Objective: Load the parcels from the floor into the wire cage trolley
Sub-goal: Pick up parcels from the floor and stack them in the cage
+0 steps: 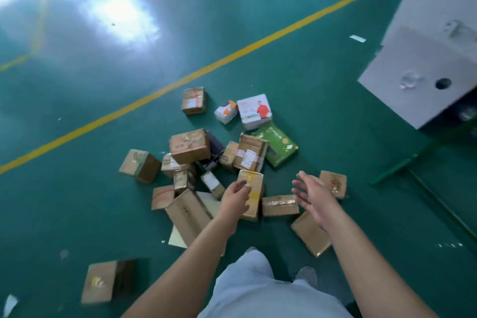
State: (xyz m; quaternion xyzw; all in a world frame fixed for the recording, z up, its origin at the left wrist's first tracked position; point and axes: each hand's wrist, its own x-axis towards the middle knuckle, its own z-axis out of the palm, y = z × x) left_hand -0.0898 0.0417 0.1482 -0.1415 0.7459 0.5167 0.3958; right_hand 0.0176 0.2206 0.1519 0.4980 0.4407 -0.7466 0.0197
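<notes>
Several cardboard parcels lie heaped on the green floor in the middle of the head view. Both my arms reach out over them. My left hand (236,195) hovers with relaxed fingers in front of an upright brown taped parcel (254,190). My right hand (311,195) is spread open, palm turned left, above a flat taped parcel (280,204) and beside a small brown box (333,184). Neither hand holds anything. A green box (280,147) and a white printed box (254,111) lie at the far side of the heap.
A large white board or carton (418,80) stands at the right, with a green metal frame (402,162) on the floor below it. One lone brown parcel (103,281) lies at the lower left. A yellow line (180,81) crosses the floor diagonally.
</notes>
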